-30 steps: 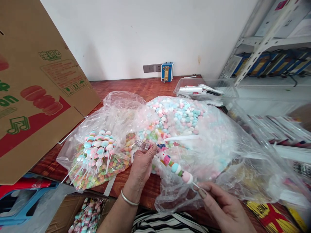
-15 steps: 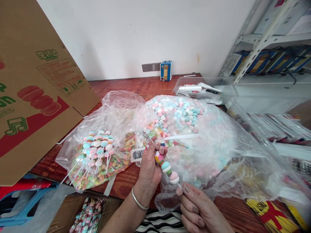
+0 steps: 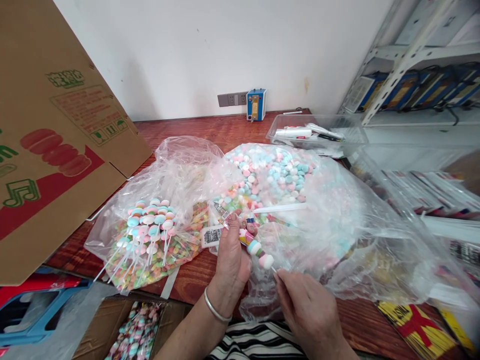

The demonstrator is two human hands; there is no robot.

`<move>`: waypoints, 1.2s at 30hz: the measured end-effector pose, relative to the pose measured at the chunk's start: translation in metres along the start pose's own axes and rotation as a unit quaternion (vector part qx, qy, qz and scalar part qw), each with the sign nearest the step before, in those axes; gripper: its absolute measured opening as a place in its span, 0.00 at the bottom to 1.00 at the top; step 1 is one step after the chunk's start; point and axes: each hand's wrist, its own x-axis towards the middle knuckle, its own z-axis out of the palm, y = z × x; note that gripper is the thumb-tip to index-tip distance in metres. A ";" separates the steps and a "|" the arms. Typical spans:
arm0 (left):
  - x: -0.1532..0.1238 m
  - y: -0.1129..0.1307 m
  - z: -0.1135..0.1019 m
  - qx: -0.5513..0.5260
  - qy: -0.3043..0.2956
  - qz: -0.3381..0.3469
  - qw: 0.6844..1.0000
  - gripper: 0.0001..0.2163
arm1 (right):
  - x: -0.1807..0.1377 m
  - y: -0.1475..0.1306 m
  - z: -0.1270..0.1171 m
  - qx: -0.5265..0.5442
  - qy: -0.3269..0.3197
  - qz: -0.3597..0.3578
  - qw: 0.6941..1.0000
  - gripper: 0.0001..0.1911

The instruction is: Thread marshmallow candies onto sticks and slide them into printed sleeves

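My left hand (image 3: 233, 250) is closed on a small printed clear wrapper (image 3: 221, 211). A marshmallow skewer (image 3: 255, 247) in blue, white, pink and green lies partly inside it, its upper end hidden by the wrapper and my fingers. My right hand (image 3: 305, 307) pinches the white stick at the skewer's lower end, the back of the hand turned up. Behind both hands a large clear bag (image 3: 322, 225) holds pastel marshmallows (image 3: 288, 172). On the left, several finished skewers (image 3: 152, 225) lie on a bag of gummy candies (image 3: 150, 272).
A tall cardboard box (image 3: 67, 150) stands at the left. Below the table edge, an open carton (image 3: 101, 325) contains wrapped skewers. A clear plastic bin (image 3: 277, 122), a blue device (image 3: 257, 106) and a shelf rack (image 3: 386, 75) are farther back. Yellow-and-red packets (image 3: 416, 327) lie at the right front.
My right hand has moved slightly up and rolled over, palm downward. The skewer has shifted up and left, deeper into the wrapper. My left hand stays almost in place.
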 end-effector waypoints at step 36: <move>0.000 -0.008 -0.010 -0.004 -0.090 -0.095 0.991 0.16 | 0.003 -0.002 0.007 0.578 -0.139 0.490 0.637 0.21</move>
